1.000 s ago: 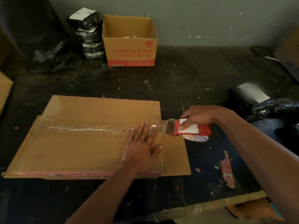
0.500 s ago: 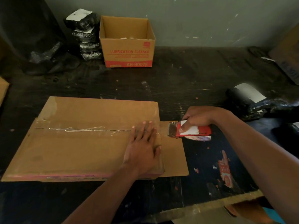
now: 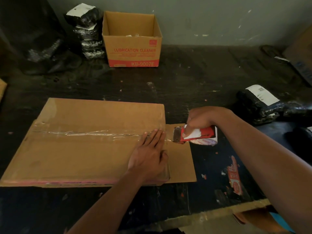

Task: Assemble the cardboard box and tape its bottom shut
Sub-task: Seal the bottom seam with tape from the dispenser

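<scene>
A brown cardboard box point(image 3: 81, 149) lies bottom-up on the dark table, its flaps closed. A strip of clear tape point(image 3: 91, 133) runs along the centre seam from left to right. My left hand point(image 3: 150, 154) rests flat, fingers spread, on the box's right end, pressing the tape down near the edge. My right hand point(image 3: 200, 119) grips a red tape dispenser point(image 3: 195, 135) just past the box's right edge, above a flap point(image 3: 182, 162) that sticks out flat. Tape still stretches from the box to the dispenser's blade.
An open "Lubrication Cleaner" carton point(image 3: 131, 41) stands at the back against the wall, with stacked black wrapped parcels point(image 3: 87, 31) beside it. Another black parcel with a white label point(image 3: 263, 103) lies at the right. The table's front edge point(image 3: 211, 215) runs near my right forearm.
The dispenser has moved a little further right, off the box's end. My left hand has stayed pressed on the tape near the right edge.
</scene>
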Motion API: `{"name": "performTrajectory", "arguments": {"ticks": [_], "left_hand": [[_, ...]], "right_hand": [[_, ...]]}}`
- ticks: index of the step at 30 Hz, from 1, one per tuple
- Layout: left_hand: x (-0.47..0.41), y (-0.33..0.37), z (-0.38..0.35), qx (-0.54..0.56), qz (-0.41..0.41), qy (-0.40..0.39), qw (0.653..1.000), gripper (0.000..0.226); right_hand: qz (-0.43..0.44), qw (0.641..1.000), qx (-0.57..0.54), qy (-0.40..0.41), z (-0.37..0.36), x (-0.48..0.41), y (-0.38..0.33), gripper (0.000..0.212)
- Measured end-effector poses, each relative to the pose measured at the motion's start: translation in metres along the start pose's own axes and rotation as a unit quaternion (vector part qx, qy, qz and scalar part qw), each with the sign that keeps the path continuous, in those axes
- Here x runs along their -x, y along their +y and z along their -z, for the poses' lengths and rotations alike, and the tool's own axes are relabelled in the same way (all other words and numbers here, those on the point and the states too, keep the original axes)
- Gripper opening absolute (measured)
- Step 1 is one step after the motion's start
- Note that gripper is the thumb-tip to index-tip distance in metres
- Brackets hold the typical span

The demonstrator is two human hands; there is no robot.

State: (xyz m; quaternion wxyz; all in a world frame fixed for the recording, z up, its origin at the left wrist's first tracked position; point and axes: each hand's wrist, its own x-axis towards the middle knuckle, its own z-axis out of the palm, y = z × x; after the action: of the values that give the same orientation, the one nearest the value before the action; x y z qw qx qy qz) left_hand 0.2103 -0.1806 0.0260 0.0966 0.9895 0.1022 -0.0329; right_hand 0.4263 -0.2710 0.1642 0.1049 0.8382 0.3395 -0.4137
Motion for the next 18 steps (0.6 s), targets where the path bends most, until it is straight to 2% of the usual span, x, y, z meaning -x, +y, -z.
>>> {"name": "performTrajectory", "arguments": {"ticks": [13,18], "left_hand": [[0.000,0.001,0.003,0.017,0.009,0.014,1.000,0.068],[-0.001,0.000,-0.003,0.029,0.010,0.052,0.998,0.066]], "right_hand": [[-0.014,0.997,0.068,-0.027,0.005,-0.008,-0.044,0.028],[-0.040,0.995,0.073,-0.060,0.007,-0.013,-0.060,0.025]]}}
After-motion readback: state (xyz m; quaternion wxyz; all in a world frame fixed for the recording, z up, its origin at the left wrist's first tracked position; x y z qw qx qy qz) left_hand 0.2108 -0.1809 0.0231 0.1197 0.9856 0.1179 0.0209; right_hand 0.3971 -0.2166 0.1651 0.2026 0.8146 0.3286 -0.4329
